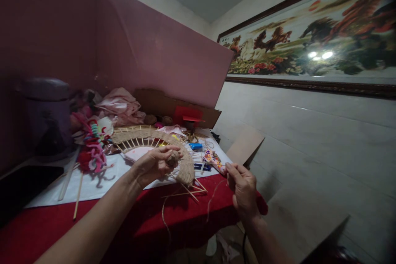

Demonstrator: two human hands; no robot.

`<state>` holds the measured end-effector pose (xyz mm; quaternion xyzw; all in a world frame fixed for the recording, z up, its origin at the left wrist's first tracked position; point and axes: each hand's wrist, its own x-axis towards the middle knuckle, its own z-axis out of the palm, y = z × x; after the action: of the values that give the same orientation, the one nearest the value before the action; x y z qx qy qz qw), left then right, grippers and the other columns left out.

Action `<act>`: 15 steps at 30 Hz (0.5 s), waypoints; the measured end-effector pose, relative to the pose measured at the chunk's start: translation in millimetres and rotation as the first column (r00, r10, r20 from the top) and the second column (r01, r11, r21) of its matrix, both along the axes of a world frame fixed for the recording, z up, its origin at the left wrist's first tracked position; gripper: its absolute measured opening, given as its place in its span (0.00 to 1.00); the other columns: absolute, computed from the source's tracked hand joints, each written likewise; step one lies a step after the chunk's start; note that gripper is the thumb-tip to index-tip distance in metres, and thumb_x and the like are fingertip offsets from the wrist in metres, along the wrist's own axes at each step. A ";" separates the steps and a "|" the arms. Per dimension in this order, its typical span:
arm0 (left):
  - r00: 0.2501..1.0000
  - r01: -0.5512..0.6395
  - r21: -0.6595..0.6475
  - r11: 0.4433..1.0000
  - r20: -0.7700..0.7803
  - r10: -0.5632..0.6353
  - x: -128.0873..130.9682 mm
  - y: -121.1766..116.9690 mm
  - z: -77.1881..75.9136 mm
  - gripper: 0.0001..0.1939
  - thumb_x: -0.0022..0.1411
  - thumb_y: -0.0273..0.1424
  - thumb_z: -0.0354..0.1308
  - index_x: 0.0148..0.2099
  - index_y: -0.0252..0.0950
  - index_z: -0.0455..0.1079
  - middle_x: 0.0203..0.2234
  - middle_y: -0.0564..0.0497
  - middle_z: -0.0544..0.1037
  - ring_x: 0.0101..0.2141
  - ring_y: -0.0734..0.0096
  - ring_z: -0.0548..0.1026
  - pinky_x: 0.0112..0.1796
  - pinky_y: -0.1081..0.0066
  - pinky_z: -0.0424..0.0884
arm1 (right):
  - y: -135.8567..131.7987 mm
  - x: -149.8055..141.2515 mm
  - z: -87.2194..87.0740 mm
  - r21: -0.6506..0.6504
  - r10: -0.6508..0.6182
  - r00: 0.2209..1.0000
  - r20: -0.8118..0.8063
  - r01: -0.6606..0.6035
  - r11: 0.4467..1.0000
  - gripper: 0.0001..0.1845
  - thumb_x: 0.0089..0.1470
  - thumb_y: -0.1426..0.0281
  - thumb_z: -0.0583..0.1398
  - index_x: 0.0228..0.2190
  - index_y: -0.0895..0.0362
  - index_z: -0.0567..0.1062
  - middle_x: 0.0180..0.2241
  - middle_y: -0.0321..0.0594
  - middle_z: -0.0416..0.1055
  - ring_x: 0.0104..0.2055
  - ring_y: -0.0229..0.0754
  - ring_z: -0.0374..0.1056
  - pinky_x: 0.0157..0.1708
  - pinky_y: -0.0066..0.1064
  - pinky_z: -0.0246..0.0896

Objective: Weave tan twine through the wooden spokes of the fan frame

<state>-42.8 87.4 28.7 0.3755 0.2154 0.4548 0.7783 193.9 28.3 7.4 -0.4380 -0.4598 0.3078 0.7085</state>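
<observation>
My left hand [153, 167] is closed around a small ball of brown twine [173, 158], held over the front of a fan-shaped frame. My right hand [243, 185], to the right at the table's edge, pinches a thin strand of twine between thumb and fingers; a loose length [211, 200] hangs below it. Beneath my left hand lies the curved frame [187, 167], made of thin sticks with twine woven across them in a wide band. Several bare stick ends [198, 187] poke out at its near right end. Another strand of twine [163, 214] dangles over the red cloth.
Pink and red pipe-cleaner figures [94, 152] lie at the left, near a purple appliance [46, 115] and a dark flat object [27, 181]. A blue packet [195, 146] and a flower-patterned item [213, 158] lie behind my right hand. Red cloth [130, 218] covers the table's front.
</observation>
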 end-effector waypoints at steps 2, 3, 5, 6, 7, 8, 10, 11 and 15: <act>0.997 -0.001 0.035 0.999 -0.075 0.003 2.8 -1.6 -1.2 0.14 0.46 0.19 0.60 0.40 0.27 0.71 0.29 0.42 0.76 0.24 0.74 0.72 0.24 0.76 0.65 | -1.3 7.9 0.1 0.016 -0.055 0.997 -0.047 0.056 0.998 0.16 0.42 0.62 0.64 0.17 0.60 0.66 0.12 0.25 0.51 0.14 0.26 0.41 0.13 0.21 0.34; 0.991 -0.009 0.061 0.998 -0.130 0.017 4.4 -1.9 -2.4 0.14 0.46 0.19 0.60 0.39 0.27 0.71 0.26 0.44 0.75 0.22 0.75 0.71 0.22 0.77 0.63 | -2.3 12.1 0.8 0.023 -0.082 0.994 -0.077 0.084 0.996 0.16 0.41 0.63 0.64 0.17 0.60 0.66 0.12 0.25 0.51 0.14 0.26 0.41 0.13 0.21 0.34; 0.967 -0.025 0.110 0.994 -0.250 0.052 7.0 -1.3 -5.6 0.14 0.46 0.20 0.61 0.38 0.27 0.72 0.21 0.48 0.74 0.18 0.79 0.67 0.18 0.79 0.58 | -5.7 21.3 3.0 0.033 -0.132 0.981 -0.145 0.138 0.990 0.16 0.39 0.63 0.65 0.18 0.60 0.66 0.12 0.24 0.51 0.14 0.25 0.42 0.12 0.20 0.34; 0.952 -0.038 0.129 0.991 -0.296 0.075 7.6 -0.3 -7.4 0.13 0.45 0.20 0.61 0.37 0.27 0.72 0.19 0.50 0.72 0.17 0.80 0.65 0.17 0.79 0.55 | -8.1 26.3 4.1 0.036 -0.156 0.972 -0.179 0.165 0.986 0.15 0.38 0.63 0.65 0.18 0.60 0.66 0.12 0.24 0.51 0.13 0.25 0.41 0.12 0.19 0.34; 0.941 -0.059 0.145 0.988 -0.323 0.103 7.8 1.1 -9.0 0.12 0.45 0.20 0.61 0.36 0.28 0.72 0.17 0.51 0.71 0.15 0.81 0.64 0.16 0.79 0.54 | -11.0 31.7 5.0 0.041 -0.180 0.962 -0.207 0.193 0.980 0.15 0.37 0.64 0.65 0.19 0.60 0.67 0.12 0.24 0.51 0.13 0.24 0.41 0.11 0.18 0.34; 0.935 -0.085 0.160 0.983 -0.328 0.134 7.5 2.8 -10.3 0.11 0.45 0.20 0.61 0.35 0.28 0.72 0.16 0.52 0.70 0.15 0.81 0.63 0.16 0.79 0.53 | -14.2 37.4 5.5 0.050 -0.204 0.952 -0.227 0.220 0.974 0.15 0.38 0.64 0.65 0.19 0.60 0.67 0.12 0.23 0.50 0.13 0.24 0.41 0.11 0.18 0.34; 0.942 -0.156 0.168 0.973 -0.271 0.198 6.1 6.3 -11.4 0.09 0.45 0.20 0.61 0.33 0.29 0.71 0.16 0.52 0.69 0.14 0.81 0.63 0.15 0.79 0.53 | -21.3 49.5 5.2 0.067 -0.251 0.934 -0.254 0.276 0.959 0.13 0.40 0.65 0.64 0.19 0.60 0.67 0.11 0.23 0.49 0.12 0.23 0.41 0.11 0.17 0.34; 0.949 -0.193 0.156 0.969 -0.221 0.225 5.1 7.9 -11.1 0.08 0.45 0.19 0.60 0.33 0.29 0.71 0.17 0.52 0.70 0.15 0.80 0.64 0.15 0.79 0.55 | -24.9 55.5 4.4 0.072 -0.273 0.925 -0.263 0.302 0.951 0.13 0.41 0.66 0.64 0.19 0.60 0.67 0.11 0.23 0.49 0.12 0.24 0.42 0.10 0.17 0.35; 0.950 -0.310 0.007 0.951 -0.043 0.310 0.8 11.0 -6.3 0.09 0.46 0.14 0.56 0.32 0.28 0.70 0.20 0.49 0.71 0.18 0.77 0.67 0.18 0.78 0.62 | -36.8 79.2 -2.1 0.067 -0.391 0.864 -0.317 0.431 0.900 0.11 0.40 0.68 0.63 0.18 0.59 0.66 0.11 0.24 0.50 0.12 0.24 0.43 0.10 0.17 0.36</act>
<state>-42.0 98.4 22.4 0.3470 0.2886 0.5630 0.6923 273.1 -8.5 5.3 -0.4258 -0.2643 0.1795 0.8465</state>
